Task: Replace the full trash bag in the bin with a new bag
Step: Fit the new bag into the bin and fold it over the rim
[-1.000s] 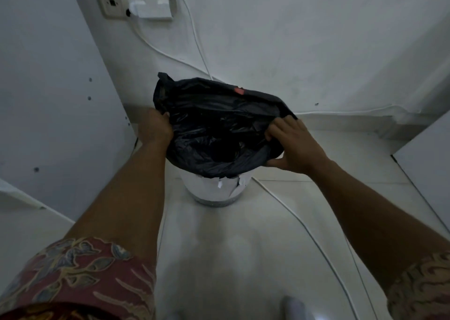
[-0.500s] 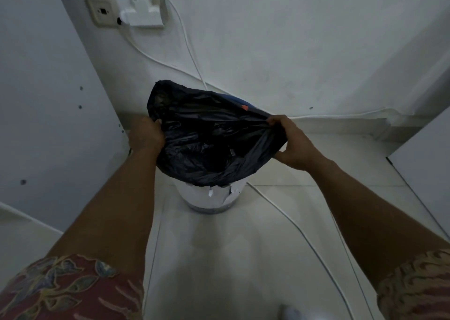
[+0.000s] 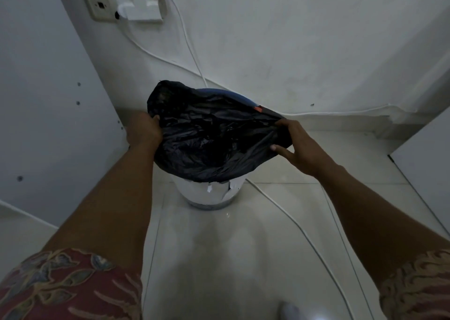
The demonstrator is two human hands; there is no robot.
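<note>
While we're leaning over the bin (image 3: 209, 195), which sits on the pale tiled floor (image 3: 219, 259) close to the far wall (image 3: 292, 39), both our hands are on the black trash bag (image 3: 214, 147). The bag's mouth is spread wide over the top of the bin and hangs down its near side. Only the lower white part of the bin shows, with some ragged white bits right under the bag's edge.

Our left hand (image 3: 143, 132) grips the bag's left edge, fingers curled round the plastic. Our right hand (image 3: 299, 147) has the right edge pinched between thumb and fingers. The hands are well apart, one on each side of the bin.

At the far side a blue strip (image 3: 231, 94) peeks above the bag, with a small red tag (image 3: 260, 109) just beside it; honestly can't tell what either is. Inside the bag it's too dark to make anything out.

Up on the far wall to the left there's a socket (image 3: 99, 4) with a white plug block (image 3: 143, 5) just beside it, and white cables (image 3: 187, 42) run down behind the bin. Another white cable (image 3: 292, 220) crosses the floor from the bin toward the near right. Our patterned sleeves (image 3: 68, 288) show in the near corners.
</note>
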